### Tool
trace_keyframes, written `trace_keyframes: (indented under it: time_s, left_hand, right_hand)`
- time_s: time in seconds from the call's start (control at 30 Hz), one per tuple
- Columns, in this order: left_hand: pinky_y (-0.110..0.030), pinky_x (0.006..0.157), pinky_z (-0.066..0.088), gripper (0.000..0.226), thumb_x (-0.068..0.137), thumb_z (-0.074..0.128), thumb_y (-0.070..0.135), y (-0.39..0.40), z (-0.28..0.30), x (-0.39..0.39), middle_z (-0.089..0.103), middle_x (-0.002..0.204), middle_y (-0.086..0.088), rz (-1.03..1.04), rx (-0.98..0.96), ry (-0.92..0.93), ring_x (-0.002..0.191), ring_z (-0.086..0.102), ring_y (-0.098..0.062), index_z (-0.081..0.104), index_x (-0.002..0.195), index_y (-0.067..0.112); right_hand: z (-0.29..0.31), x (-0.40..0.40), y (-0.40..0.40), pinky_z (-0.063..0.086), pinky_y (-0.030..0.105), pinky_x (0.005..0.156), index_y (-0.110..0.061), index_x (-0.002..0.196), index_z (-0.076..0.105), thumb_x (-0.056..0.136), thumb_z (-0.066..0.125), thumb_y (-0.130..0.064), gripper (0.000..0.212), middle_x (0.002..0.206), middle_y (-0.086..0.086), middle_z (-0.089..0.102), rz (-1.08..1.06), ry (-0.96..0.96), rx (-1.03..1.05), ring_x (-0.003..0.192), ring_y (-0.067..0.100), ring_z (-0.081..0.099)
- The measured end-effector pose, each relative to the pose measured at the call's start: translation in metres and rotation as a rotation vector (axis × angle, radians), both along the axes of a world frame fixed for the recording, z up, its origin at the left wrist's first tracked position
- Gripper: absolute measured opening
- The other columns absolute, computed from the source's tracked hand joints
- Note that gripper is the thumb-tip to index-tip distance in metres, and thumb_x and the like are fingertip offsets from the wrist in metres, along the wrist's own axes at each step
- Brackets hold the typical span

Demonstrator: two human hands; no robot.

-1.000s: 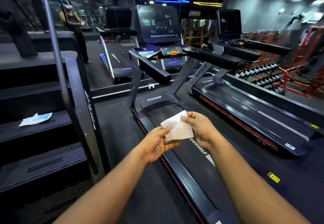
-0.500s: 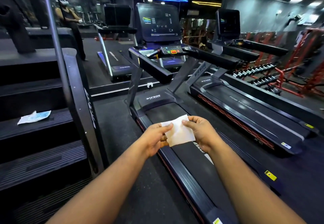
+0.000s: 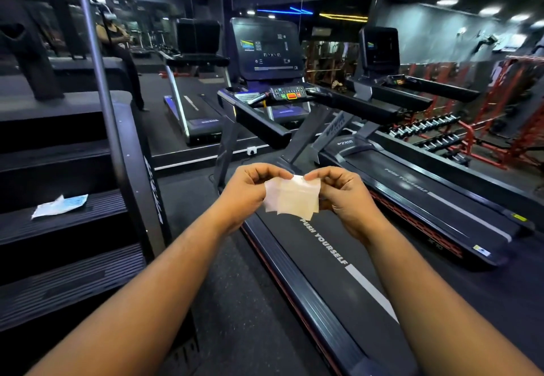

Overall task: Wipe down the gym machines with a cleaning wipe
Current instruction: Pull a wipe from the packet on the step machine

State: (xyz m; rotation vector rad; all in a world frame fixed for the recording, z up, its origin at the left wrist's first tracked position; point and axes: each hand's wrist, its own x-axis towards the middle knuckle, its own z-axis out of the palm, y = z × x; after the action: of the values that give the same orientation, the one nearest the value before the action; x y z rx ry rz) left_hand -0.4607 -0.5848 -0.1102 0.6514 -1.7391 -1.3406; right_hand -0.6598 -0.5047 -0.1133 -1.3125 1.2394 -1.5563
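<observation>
Both hands have lifted the thin white cleaning wipe (image 3: 291, 197) and begun spreading it: left hand (image 3: 245, 191) and right hand (image 3: 343, 196) pinch its top corners above the near black treadmill (image 3: 338, 258), so wiping hasn't started

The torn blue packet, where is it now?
In the head view it lies at the left, on a step of the stair machine: the packet.

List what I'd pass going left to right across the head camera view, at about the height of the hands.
Wrapper on the stair step → left hand → cleaning wipe → right hand → right-side treadmill.
</observation>
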Motion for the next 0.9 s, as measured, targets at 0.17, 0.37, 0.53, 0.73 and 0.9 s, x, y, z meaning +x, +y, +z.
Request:
trace_keyframes:
  time_s: [0.17, 0.37, 0.53, 0.73, 0.9]
  left_hand:
    - [-0.039, 0.079, 0.053, 0.031, 0.105, 0.045, 0.016, -0.004, -0.010, 0.000, 0.071, 0.124, -0.014, -0.056, 0.309, 0.191, 0.102, 0.066, -0.027, 0.064, 0.129, 0.020]
    - [-0.048, 0.100, 0.053, 0.066, 0.100, 0.041, 0.060, -0.003, -0.026, -0.003, 0.068, 0.130, -0.017, -0.229, 0.568, 0.194, 0.121, 0.064, -0.034, 0.061, 0.135, 0.009]
    - [-0.037, 0.078, 0.062, 0.015, 0.094, 0.070, 0.009, -0.008, -0.026, -0.008, 0.078, 0.102, -0.010, -0.002, 0.299, 0.085, 0.095, 0.073, -0.024, 0.071, 0.108, 0.008]
    - [-0.032, 0.079, 0.060, 0.011, 0.093, 0.071, 0.005, -0.023, -0.026, -0.003, 0.078, 0.092, -0.007, 0.046, 0.132, -0.064, 0.085, 0.074, -0.018, 0.072, 0.100, 0.012]
    - [-0.030, 0.076, 0.061, 0.017, 0.094, 0.072, 0.013, -0.037, -0.032, 0.012, 0.078, 0.100, -0.009, 0.076, 0.166, -0.002, 0.089, 0.074, -0.018, 0.070, 0.111, 0.012]
  right_hand:
    - [0.005, 0.002, -0.008, 0.057, 0.037, 0.064, -0.010, 0.097, 0.073, 0.094, 0.061, 0.007, 0.022, 0.091, 0.009, 0.075, 0.042, 0.028, 0.017, 0.079, 0.027, 0.068]
    - [0.010, 0.001, -0.016, 0.053, 0.031, 0.060, -0.010, 0.105, 0.066, 0.096, 0.062, 0.002, 0.016, 0.091, 0.008, 0.073, 0.070, -0.008, 0.029, 0.077, 0.025, 0.065]
    - [-0.001, -0.008, -0.017, 0.054, 0.035, 0.064, -0.009, 0.114, 0.060, 0.095, 0.055, 0.008, 0.026, 0.100, 0.015, 0.073, 0.030, -0.034, 0.097, 0.081, 0.028, 0.065]
    - [-0.016, 0.001, -0.025, 0.059, 0.037, 0.071, -0.013, 0.122, 0.061, 0.103, 0.057, -0.023, 0.022, 0.098, 0.007, 0.074, 0.054, -0.070, 0.205, 0.085, 0.021, 0.071]
    - [-0.028, 0.018, -0.043, 0.060, 0.038, 0.069, -0.007, 0.113, 0.069, 0.093, 0.072, -0.011, 0.021, 0.101, 0.016, 0.076, 0.097, 0.162, 0.208, 0.084, 0.025, 0.073]
